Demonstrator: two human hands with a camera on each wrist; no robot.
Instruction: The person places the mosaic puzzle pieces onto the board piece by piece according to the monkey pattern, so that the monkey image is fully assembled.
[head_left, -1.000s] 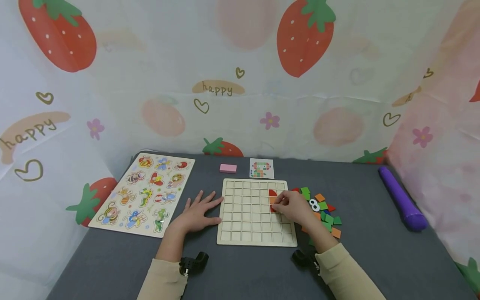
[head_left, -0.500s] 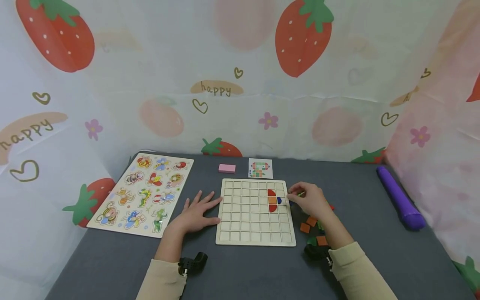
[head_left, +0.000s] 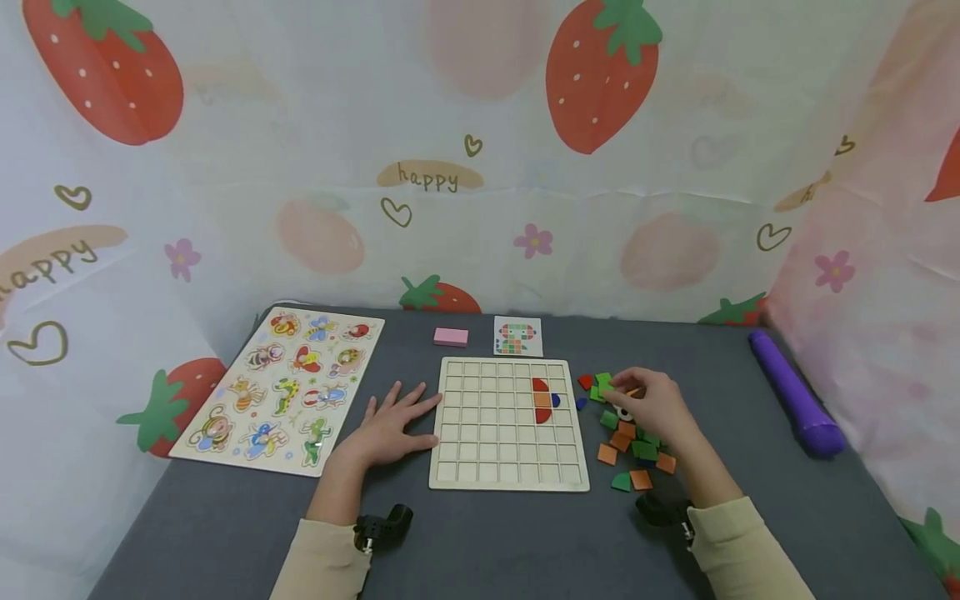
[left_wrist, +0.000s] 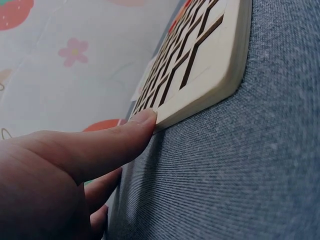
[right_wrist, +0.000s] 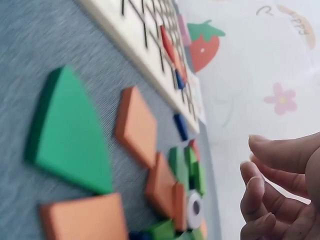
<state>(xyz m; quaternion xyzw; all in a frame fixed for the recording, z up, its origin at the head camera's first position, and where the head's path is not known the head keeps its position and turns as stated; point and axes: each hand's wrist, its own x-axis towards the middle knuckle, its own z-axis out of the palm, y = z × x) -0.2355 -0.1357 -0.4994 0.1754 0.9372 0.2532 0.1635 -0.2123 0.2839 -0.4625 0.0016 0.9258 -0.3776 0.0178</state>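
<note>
My left hand [head_left: 388, 429] lies spread on the table at the left edge of the wooden grid board [head_left: 480, 458]. In the left wrist view its thumb [left_wrist: 135, 132] touches the board's side. On the board's right part sit two red curved pieces with an orange square [head_left: 542, 400] between them, and a blue piece [head_left: 555, 401] beside it. My right hand [head_left: 656, 404] hovers over the pile of loose pieces right of the board. Its thumb and fingers are bent with a small gap, and the right wrist view shows nothing between them. Below lie green pieces [head_left: 643, 450] and orange squares [head_left: 607, 454].
A patterned card [head_left: 517, 337] and a pink block [head_left: 451, 337] lie behind the board. To the left is a sheet with cartoon insects [head_left: 258, 400]. A purple cylinder [head_left: 795, 396] lies at the right. One small blue piece [head_left: 581, 404] rests by the board's right edge.
My right hand has moved off the board, rightward to over the loose pieces. The blue piece on the board, behind the hand earlier, is now in sight. My left hand has stayed still.
</note>
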